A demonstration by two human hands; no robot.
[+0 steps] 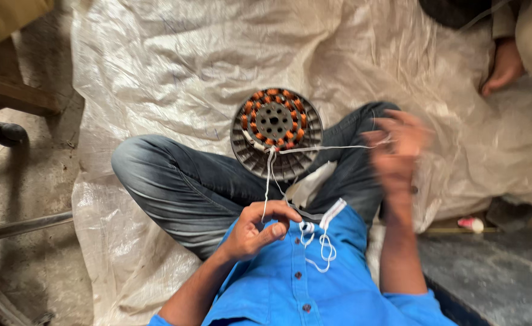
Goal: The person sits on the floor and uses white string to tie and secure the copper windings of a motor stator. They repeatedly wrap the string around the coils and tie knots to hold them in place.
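A round grey motor stator [276, 134] with copper-orange windings rests on my crossed legs in blue jeans. White cord [320, 148] is tied at its lower edge. One strand runs down to my left hand [255, 229], which pinches it near my blue shirt. Another strand runs right to my right hand [395, 148], blurred in motion, which pulls it taut. More loops of white cord [323, 244] hang on my shirt front.
I sit on a crumpled white plastic sheet [175, 60]. Another person's bare foot [504, 66] is at the top right. Wooden furniture legs [12, 90] and a metal bar [19, 226] stand at the left. A small pink and white object [471, 224] lies at the right.
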